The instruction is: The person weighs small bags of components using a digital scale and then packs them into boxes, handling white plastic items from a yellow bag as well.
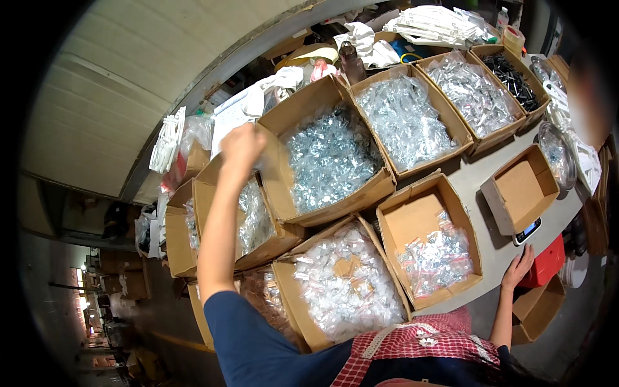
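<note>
My left arm stretches forward over the boxes. My left hand [242, 147], slightly blurred, is closed beside the left wall of a large cardboard box [276, 177]; what it holds, if anything, is hidden. Inside that box lie many small shiny metal parts in clear bags [329, 158]. At the right, my right hand [519, 267] rests with fingers stretched out at the table edge, holding nothing. Just beyond its fingertips is a small digital scale [529, 231] with a lit display. An empty cardboard box [523, 190] stands on the scale.
Open cartons surround me: one with bagged white parts [348, 284], one with small bagged metal pieces [438, 258], others with clear bags [406, 119] and black parts [512, 80]. White bundles [442, 26] lie behind. A red bin [543, 264] stands below the table's right edge.
</note>
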